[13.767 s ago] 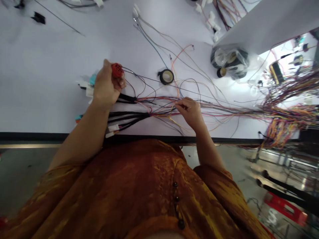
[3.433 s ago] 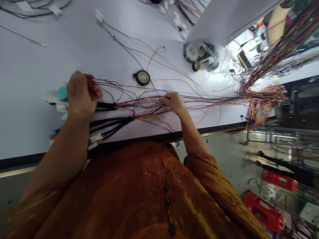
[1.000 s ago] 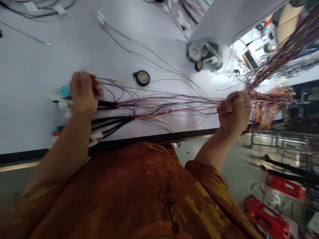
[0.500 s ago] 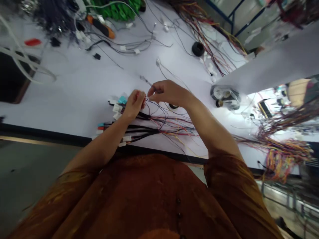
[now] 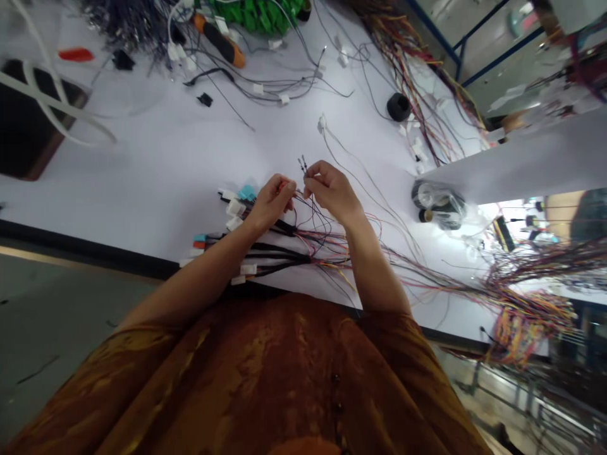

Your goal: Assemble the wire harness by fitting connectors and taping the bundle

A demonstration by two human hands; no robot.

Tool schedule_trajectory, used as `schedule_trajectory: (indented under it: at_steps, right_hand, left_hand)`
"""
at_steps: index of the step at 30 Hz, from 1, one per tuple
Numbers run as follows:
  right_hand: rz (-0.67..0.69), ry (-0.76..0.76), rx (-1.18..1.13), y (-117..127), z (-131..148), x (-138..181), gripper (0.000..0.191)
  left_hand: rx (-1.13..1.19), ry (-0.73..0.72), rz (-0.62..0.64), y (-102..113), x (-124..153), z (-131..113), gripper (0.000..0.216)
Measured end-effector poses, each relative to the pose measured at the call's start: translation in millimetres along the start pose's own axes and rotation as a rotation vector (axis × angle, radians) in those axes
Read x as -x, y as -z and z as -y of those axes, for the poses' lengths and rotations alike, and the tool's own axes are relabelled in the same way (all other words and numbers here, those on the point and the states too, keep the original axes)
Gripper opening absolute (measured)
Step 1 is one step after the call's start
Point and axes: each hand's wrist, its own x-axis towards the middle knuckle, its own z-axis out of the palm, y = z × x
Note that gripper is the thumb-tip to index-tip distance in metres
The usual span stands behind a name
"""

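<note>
My left hand (image 5: 269, 202) is closed round a small red connector (image 5: 283, 185), of which only a sliver shows between the fingers. My right hand (image 5: 332, 191) sits right beside it, pinching thin dark wire ends (image 5: 302, 165) that stick up above the fingertips. Both hands hover over a wire harness (image 5: 284, 249) of black taped branches and coloured wires lying on the white table (image 5: 142, 177). White and teal connectors (image 5: 237, 201) lie just left of my left hand.
A bagged cluster of tape rolls (image 5: 439, 202) lies to the right under a white shelf (image 5: 521, 161). A black tape roll (image 5: 398, 106) and loose wires lie further back. An orange-handled tool (image 5: 219, 39) and green parts (image 5: 258, 12) are at the far edge. Coloured wires (image 5: 526, 303) spill off the right.
My right hand came back from the far right, where it gripped the wire bundle in a fist, to the connector in my left hand and now pinches wire ends. The view tilted up and left.
</note>
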Motion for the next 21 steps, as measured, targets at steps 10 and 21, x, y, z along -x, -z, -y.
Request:
schedule_trajectory:
  at_steps: [10,21]
  right_hand:
    - [0.093,0.042,-0.061,-0.3,-24.0,13.8,0.007]
    - [0.044,0.011,-0.449,-3.3,-29.0,1.0,0.016]
  left_hand:
    - [0.193,0.053,0.037,-0.1,0.2,-10.0,0.026]
    - [-0.066,0.042,0.191,-0.2,7.7,-15.4,0.026]
